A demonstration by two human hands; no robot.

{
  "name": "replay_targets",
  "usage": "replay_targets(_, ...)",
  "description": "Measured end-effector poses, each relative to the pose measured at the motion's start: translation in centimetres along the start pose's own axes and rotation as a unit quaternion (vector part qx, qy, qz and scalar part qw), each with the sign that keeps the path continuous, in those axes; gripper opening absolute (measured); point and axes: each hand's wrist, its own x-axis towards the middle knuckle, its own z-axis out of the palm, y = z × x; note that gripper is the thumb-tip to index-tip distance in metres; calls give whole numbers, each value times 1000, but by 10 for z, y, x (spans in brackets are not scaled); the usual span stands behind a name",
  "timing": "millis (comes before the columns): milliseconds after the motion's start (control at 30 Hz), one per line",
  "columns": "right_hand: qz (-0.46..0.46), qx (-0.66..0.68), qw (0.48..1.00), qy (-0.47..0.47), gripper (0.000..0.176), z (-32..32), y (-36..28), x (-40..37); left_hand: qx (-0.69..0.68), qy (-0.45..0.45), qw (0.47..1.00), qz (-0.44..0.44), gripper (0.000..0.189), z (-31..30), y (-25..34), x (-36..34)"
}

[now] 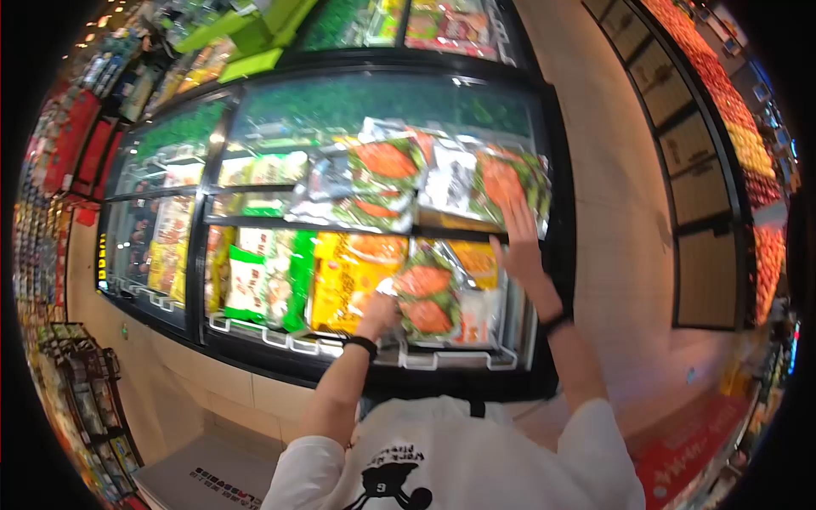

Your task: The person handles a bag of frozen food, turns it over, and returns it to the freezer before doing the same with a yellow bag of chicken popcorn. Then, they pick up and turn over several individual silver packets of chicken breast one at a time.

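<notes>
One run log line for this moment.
left hand: at edge of lower orange-green pack, grip unclear | right hand: open over upper right orange-green pack | place: black-framed display case

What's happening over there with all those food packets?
A person is leaning over a store display case. Their left hand is at the edge of a clear pack with orange pieces and green leaves, near yellow packs; blur hides whether it grips. Their right hand reaches up, fingers over a similar pack lying farther back.
</notes>
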Motion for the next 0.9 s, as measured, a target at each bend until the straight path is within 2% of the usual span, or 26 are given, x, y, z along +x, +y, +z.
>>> replay_targets(33,7,44,998,-35,69,4,-10,-13,-118,-11,993,7,29,8,-5,7)
replay_targets(67,-57,77,995,-14,67,3,-31,-26,-163,16,986,9,45,-19,12,-7)
replay_targets(100,-86,141,986,-26,67,16,-41,-51,-226,84,959,146,52,-14,8,-4)
replay_targets(133,-103,111,984,-94,69,31,-53,-74,-239,8,967,87,52,-50,29,-22)
replay_targets(167,-106,121,971,-179,70,28,-74,-84,-299,49,942,146,46,-76,44,-33)
replay_targets(233,-122,126,962,-212,70,22,-99,-108,-343,-22,938,48,35,-97,52,-37)
replay_targets(267,-136,128,962,-198,70,19,-107,-111,-332,-6,942,45,35,-111,55,-44)
replay_targets(333,-88,130,975,-155,59,15,-113,-121,-524,-5,852,2,24,-126,69,-57)
replay_targets(367,-98,133,977,-137,59,18,-110,-117,-512,8,859,7,24,-135,71,-58)
replay_targets(433,-118,120,985,22,44,17,-100,-121,-609,-10,793,29,19,-139,82,-72)
replay_targets(467,-117,125,982,74,31,-5,-109,-114,-634,-13,769,77,21,-168,105,-99)
replay_targets(500,-125,128,981,76,31,-15,-109,-119,-633,-5,770,76,21,-175,113,-111)
replay_targets(533,-22,252,965,72,29,-21,-106,-122,-707,-29,700,92,23,-181,115,-120)
replay_targets(567,79,372,923,62,27,-26,-109,-123,-773,-50,623,109,25,-187,115,-131)
replay_targets(600,131,421,891,111,26,-36,-120,-123,-705,67,691,144,25,-188,118,-140)
replay_targets(633,185,465,852,156,24,-47,-131,-125,-646,176,732,126,31,-187,125,-147)
replay_targets(667,178,472,850,152,24,-56,-138,-125,-543,233,794,142,36,-194,133,-162)
replay_targets(700,179,554,802,134,24,-69,-142,-127,-438,280,841,151,42,-197,144,-177)
replay_targets(733,182,629,746,121,24,-81,-146,-126,-447,264,848,108,44,-195,150,-184)
replay_targets(767,169,623,757,100,25,-102,-164,-119,-454,254,847,107,44,-205,160,-198)
replay_targets(800,177,610,767,85,26,-124,-176,-119,-417,227,878,56,41,-215,167,-211)
replay_targets(833,243,655,715,27,25,-108,-159,-128,-377,180,909,13,39,-216,177,-223)
replay_targets(867,200,708,675,56,22,-116,-172,-121,-388,167,906,-17,32,-209,181,-232)
replay_targets(900,188,722,665,3,19,-120,-169,-121,-389,166,905,-42,27,-209,180,-236)
